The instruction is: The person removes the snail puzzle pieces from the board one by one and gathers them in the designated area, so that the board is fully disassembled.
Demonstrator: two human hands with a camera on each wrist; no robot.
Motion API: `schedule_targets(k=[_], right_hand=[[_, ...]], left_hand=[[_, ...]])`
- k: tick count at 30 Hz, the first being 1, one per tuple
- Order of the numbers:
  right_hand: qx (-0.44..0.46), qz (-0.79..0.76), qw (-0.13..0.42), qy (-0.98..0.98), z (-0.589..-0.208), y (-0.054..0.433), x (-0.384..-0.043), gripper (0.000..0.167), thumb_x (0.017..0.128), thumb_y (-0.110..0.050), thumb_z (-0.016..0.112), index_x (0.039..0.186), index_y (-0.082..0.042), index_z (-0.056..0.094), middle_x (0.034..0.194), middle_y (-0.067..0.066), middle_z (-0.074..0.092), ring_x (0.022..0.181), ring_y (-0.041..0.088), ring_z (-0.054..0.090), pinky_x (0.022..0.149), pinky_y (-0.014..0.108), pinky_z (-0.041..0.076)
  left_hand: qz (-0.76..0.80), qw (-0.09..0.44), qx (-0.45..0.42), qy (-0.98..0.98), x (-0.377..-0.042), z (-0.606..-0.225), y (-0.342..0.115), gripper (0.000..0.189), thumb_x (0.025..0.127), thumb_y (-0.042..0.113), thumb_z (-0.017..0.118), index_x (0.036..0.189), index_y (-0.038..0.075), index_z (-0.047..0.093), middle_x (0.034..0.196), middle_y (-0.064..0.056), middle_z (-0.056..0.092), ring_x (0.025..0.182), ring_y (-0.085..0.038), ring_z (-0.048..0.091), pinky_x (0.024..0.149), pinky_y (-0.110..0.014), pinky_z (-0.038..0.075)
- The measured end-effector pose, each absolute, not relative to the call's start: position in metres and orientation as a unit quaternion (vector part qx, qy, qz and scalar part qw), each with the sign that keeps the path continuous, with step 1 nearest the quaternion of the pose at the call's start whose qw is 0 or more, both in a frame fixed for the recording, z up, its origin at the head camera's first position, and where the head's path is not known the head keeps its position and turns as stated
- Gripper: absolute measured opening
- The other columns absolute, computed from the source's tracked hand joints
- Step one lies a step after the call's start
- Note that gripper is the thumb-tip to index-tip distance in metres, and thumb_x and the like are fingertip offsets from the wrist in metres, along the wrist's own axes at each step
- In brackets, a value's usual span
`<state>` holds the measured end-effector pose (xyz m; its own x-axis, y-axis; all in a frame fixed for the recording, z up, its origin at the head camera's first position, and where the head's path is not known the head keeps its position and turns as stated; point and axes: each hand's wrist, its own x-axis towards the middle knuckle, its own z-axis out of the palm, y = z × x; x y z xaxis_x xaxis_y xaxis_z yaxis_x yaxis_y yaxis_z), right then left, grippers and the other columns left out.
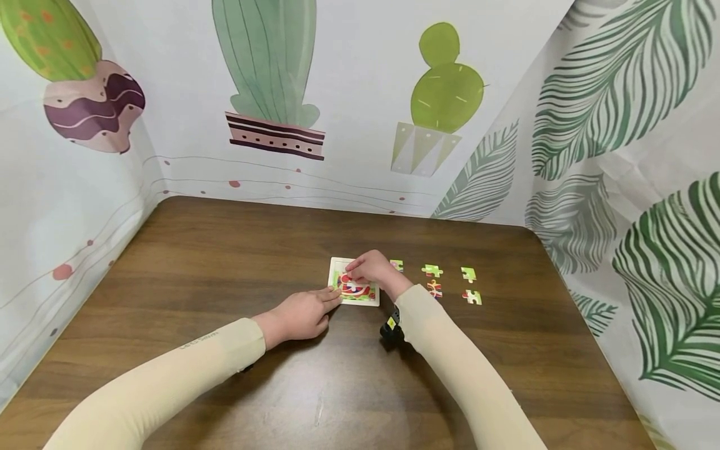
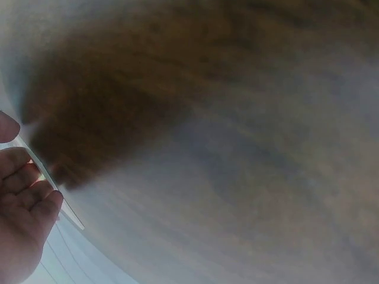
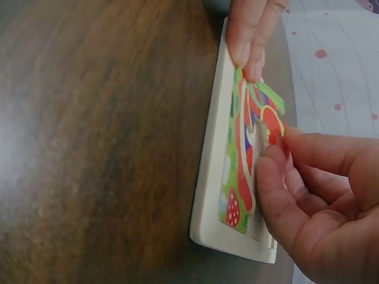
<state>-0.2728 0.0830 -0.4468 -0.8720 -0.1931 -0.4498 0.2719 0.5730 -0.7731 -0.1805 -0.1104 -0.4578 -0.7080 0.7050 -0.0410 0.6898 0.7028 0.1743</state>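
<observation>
A small white puzzle tray (image 1: 367, 303) lies on the table, partly filled with pieces in green, red and blue. My left hand (image 1: 304, 314) rests at its left side, with extended fingertips (image 3: 241, 50) pressing on the rim and the assembled puzzle (image 3: 244, 148). Over the tray, my right hand (image 1: 372, 269) pinches a mostly red puzzle piece (image 3: 273, 122) between thumb and forefinger. That piece is tilted up from the tray, close over a bare pale patch in it. In the left wrist view only the left hand (image 2: 26, 207) and the tray's edge (image 2: 72, 216) show.
Several loose jigsaw pieces lie in two rows to the right of the tray, among them a green corner piece (image 1: 469, 274) and a red-and-white one (image 1: 473, 297). The wooden table (image 1: 242, 250) ends at a patterned cloth backdrop (image 1: 360, 94). A black wrist camera (image 1: 390, 331) hangs below the right wrist.
</observation>
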Motion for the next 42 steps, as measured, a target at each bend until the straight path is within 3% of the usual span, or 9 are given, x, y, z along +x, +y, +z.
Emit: schedule_targets(k=[9, 23, 42], right_hand=[[-0.007, -0.432, 0.235, 0.871, -0.4459, 0.0805, -0.2723, 0.017, 0.094, -0.008, 0.07, 0.105, 0.003, 0.077, 0.083, 0.003, 0.07, 0.07, 0.008, 0.059, 0.065, 0.017, 0.056], [0.005, -0.418, 0.239, 0.876, -0.4439, 0.0775, -0.2745, 0.015, 0.096, -0.007, 0.068, 0.104, 0.003, 0.076, 0.077, 0.001, 0.062, 0.07, 0.009, 0.057, 0.059, 0.015, 0.05], [0.011, -0.461, 0.246, 0.852, -0.4493, 0.0808, -0.2749, 0.017, 0.096, -0.002, 0.064, 0.106, 0.007, 0.074, 0.079, 0.002, 0.063, 0.069, 0.01, 0.057, 0.06, 0.016, 0.052]], left_hand=[[0.073, 0.044, 0.381, 0.921, -0.1824, -0.4586, -0.1109, 0.047, 0.094, 0.013, 0.059, 0.139, 0.001, 0.062, 0.148, -0.016, 0.06, 0.139, -0.031, 0.058, 0.108, -0.045, 0.053], [0.065, 0.009, 0.386, 0.92, -0.1827, -0.4577, -0.1073, 0.042, 0.094, 0.014, 0.059, 0.132, 0.0, 0.067, 0.141, -0.015, 0.066, 0.132, -0.03, 0.064, 0.105, -0.043, 0.055], [0.07, 0.023, 0.379, 0.922, -0.1823, -0.4599, -0.1064, 0.043, 0.092, 0.011, 0.058, 0.133, 0.0, 0.067, 0.142, -0.016, 0.065, 0.133, -0.031, 0.063, 0.106, -0.044, 0.054]])
